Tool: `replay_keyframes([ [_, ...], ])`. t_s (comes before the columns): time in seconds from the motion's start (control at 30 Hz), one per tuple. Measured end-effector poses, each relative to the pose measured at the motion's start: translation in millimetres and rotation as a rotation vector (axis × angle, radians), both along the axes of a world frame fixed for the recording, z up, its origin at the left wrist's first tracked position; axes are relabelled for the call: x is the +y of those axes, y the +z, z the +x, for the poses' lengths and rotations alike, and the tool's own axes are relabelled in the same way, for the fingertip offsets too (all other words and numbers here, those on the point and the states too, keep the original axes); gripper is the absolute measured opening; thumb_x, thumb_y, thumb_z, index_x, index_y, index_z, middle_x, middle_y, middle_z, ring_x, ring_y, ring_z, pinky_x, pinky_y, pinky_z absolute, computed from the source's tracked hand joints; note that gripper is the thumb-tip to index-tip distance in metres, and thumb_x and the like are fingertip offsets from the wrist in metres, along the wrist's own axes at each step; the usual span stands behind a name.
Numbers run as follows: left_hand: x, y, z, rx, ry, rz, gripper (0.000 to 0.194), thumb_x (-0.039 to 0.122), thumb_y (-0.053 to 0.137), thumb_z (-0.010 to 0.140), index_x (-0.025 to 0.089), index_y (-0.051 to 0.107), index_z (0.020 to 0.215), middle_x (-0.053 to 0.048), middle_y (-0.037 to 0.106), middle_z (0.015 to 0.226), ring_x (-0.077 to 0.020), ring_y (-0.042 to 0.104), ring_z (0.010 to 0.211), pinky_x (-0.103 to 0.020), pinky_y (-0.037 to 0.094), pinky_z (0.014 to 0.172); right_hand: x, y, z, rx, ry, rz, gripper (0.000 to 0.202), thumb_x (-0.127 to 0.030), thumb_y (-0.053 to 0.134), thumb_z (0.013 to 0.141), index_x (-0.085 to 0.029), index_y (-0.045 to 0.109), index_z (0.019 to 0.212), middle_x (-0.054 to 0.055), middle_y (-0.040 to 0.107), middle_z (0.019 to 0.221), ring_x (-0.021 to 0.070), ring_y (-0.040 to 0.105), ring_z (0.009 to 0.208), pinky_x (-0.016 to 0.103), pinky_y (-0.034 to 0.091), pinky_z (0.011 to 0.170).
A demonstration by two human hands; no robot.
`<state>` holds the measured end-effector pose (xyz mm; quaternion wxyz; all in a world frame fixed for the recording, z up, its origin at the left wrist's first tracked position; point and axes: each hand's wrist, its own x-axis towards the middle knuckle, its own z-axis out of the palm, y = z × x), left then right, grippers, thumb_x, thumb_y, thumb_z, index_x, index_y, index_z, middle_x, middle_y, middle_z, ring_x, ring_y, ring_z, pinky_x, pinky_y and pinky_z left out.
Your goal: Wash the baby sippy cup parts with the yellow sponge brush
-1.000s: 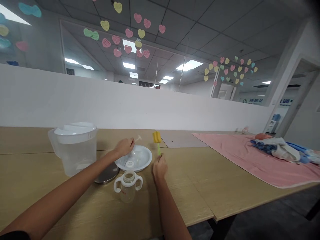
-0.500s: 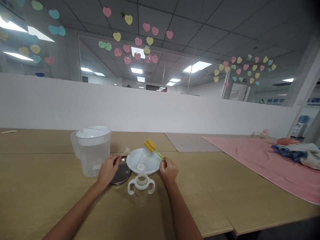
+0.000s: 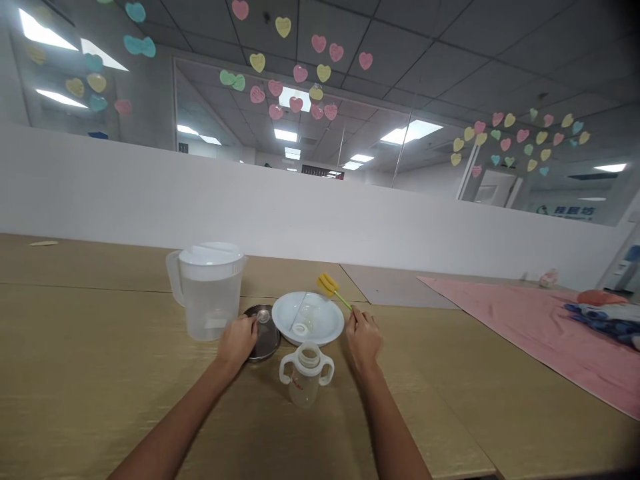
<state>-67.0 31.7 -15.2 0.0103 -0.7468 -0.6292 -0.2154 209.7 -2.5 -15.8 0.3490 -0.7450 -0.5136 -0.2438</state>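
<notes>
My right hand (image 3: 364,337) is closed around the green handle of a bottle brush with a yellow sponge head (image 3: 328,284), which points up and left. Over the round metal tray (image 3: 267,341), my left hand (image 3: 238,343) is closed, fingertips at a small translucent piece (image 3: 263,316) that looks like a bottle nipple. Between my forearms stands a clear baby bottle (image 3: 304,390), upright, with an open neck and two white handles. Behind it, a white bowl (image 3: 284,327) holds a white ring and clear parts that I cannot fully make out.
A lidded translucent pitcher (image 3: 213,300) with liquid in it stands left of the tray. At the right, a pink cloth (image 3: 505,320) covers part of the wooden table (image 3: 100,347), with folded blue-and-white fabric (image 3: 603,320) on it. A white wall (image 3: 300,210) runs along the back.
My left hand has lowered the translucent piece over the metal tray. The brush stays in my right hand, its head still near the bowl. The whole view has shifted and tilted slightly.
</notes>
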Motion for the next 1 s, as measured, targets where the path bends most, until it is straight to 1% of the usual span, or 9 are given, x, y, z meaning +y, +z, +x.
replay_keyframes([
  [0.1, 0, 0.3, 0, -0.003, 0.004, -0.002, 0.030, 0.021, 0.035, 0.089, 0.014, 0.064, 0.096, -0.012, 0.067, 0.093, -0.0205, 0.064, 0.081, -0.025, 0.044, 0.067, -3, 2.2, 2, 0.019, -0.001, 0.007, 0.034, -0.023, 0.037, 0.086, -0.020, 0.068, 0.102, 0.006, 0.066, 0.082, 0.0195, 0.052, 0.081, 0.028, 0.032, 0.073],
  [0.17, 0, 0.1, -1, -0.006, 0.001, 0.001, 0.029, 0.019, 0.036, 0.088, 0.015, 0.061, 0.101, -0.012, 0.067, 0.095, -0.0201, 0.064, 0.082, -0.025, 0.044, 0.067, -7, 6.0, 4, 0.016, -0.005, 0.020, 0.032, -0.023, 0.039, 0.084, -0.022, 0.070, 0.093, 0.005, 0.066, 0.077, 0.0194, 0.051, 0.079, 0.029, 0.031, 0.079],
  [0.27, 0, -0.5, -2, -0.001, -0.010, -0.001, 0.028, 0.019, 0.036, 0.088, 0.014, 0.060, 0.100, -0.012, 0.067, 0.089, -0.0209, 0.064, 0.080, -0.027, 0.044, 0.066, -14, 13.1, 10, -0.012, -0.022, 0.066, 0.030, -0.024, 0.041, 0.081, -0.025, 0.071, 0.080, 0.003, 0.067, 0.071, 0.0194, 0.051, 0.078, 0.039, 0.020, 0.094],
  [0.33, 0, -1.1, -2, 0.007, -0.017, -0.005, 0.027, 0.020, 0.036, 0.088, 0.014, 0.061, 0.097, -0.012, 0.067, 0.087, -0.0223, 0.064, 0.079, -0.028, 0.044, 0.065, -18, 17.4, 14, -0.037, -0.044, 0.101, 0.029, -0.024, 0.042, 0.080, -0.026, 0.070, 0.075, 0.002, 0.066, 0.067, 0.0196, 0.050, 0.078, 0.045, 0.013, 0.097],
  [0.4, 0, -2.0, -2, 0.027, -0.021, 0.020, 0.028, 0.021, 0.036, 0.088, 0.014, 0.061, 0.098, -0.013, 0.066, 0.088, -0.0234, 0.063, 0.082, -0.029, 0.044, 0.066, -21, 20.8, 16, -0.074, -0.059, 0.117, 0.028, -0.022, 0.043, 0.077, -0.025, 0.069, 0.070, 0.002, 0.064, 0.064, 0.0195, 0.048, 0.078, 0.047, 0.010, 0.097],
  [0.5, 2, -3.7, -3, 0.083, -0.036, 0.111, 0.030, 0.022, 0.036, 0.088, 0.014, 0.062, 0.102, -0.013, 0.064, 0.093, -0.0250, 0.061, 0.089, -0.032, 0.044, 0.074, -22, 24.1, 17, -0.126, -0.063, 0.117, 0.025, -0.019, 0.046, 0.072, -0.025, 0.068, 0.063, 0.002, 0.062, 0.062, 0.0191, 0.046, 0.077, 0.049, 0.009, 0.096],
  [0.57, 3, -4.9, -3, 0.106, -0.051, 0.148, 0.031, 0.023, 0.036, 0.088, 0.014, 0.063, 0.100, -0.013, 0.064, 0.096, -0.0258, 0.059, 0.091, -0.033, 0.043, 0.076, -23, 25.2, 16, -0.157, -0.060, 0.122, 0.024, -0.017, 0.047, 0.070, -0.025, 0.067, 0.061, 0.001, 0.062, 0.062, 0.0186, 0.045, 0.076, 0.049, 0.008, 0.096],
  [0.8, 2, -8.1, -1, 0.079, -0.101, 0.211, 0.026, 0.022, 0.041, 0.086, 0.015, 0.066, 0.091, -0.010, 0.062, 0.089, -0.0234, 0.059, 0.087, -0.032, 0.043, 0.075, -21, 23.4, 10, -0.275, -0.029, 0.212, 0.022, -0.011, 0.050, 0.065, -0.023, 0.066, 0.056, 0.000, 0.059, 0.058, 0.0168, 0.042, 0.073, 0.048, 0.011, 0.094],
  [1.0, 1, -7.9, 1, 0.030, -0.138, 0.277, 0.026, 0.022, 0.041, 0.087, 0.017, 0.066, 0.090, -0.008, 0.062, 0.085, -0.0226, 0.059, 0.084, -0.032, 0.044, 0.073, -21, 21.7, 12, -0.286, -0.056, 0.233, 0.020, -0.012, 0.051, 0.066, -0.022, 0.065, 0.054, 0.001, 0.060, 0.056, 0.0165, 0.040, 0.070, 0.044, 0.015, 0.089],
])
